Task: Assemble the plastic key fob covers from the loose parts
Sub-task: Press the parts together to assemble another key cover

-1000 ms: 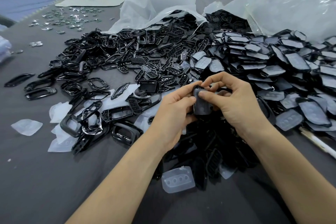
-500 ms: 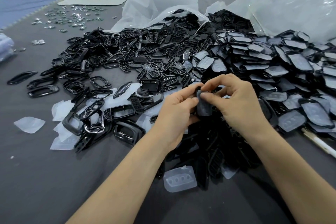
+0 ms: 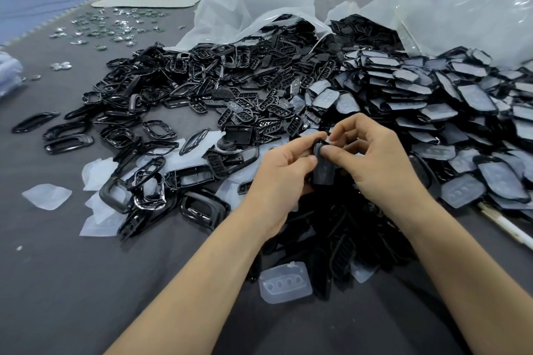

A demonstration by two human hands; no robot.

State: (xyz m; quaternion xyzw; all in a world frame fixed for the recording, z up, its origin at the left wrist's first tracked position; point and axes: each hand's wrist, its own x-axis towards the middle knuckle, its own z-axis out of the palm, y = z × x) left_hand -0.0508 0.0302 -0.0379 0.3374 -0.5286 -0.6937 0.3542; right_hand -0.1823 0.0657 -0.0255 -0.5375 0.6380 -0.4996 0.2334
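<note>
Between both hands, above the dark pile at the table's middle, I hold a key fob cover [image 3: 322,170], a black frame with a translucent grey pad. My left hand [image 3: 281,179] grips its left edge with thumb and curled fingers. My right hand [image 3: 375,161] pinches its top right edge between thumb and forefinger. Loose black frames [image 3: 161,130] lie spread to the left. Black button grids [image 3: 271,106] are heaped behind the hands. Covers with grey pads [image 3: 473,124] are piled to the right. A single translucent pad [image 3: 285,282] lies near my forearms.
The grey table [image 3: 72,282] carries all the parts. Two clear plastic bags [image 3: 253,8] spill parts at the back. Small shiny metal pieces [image 3: 115,26] are scattered far left. A white stick [image 3: 501,225] lies at the right. White translucent pads [image 3: 47,196] lie left.
The hands stay together on the cover. My right fingers have shifted slightly along its top edge; the cover sits a little more upright.
</note>
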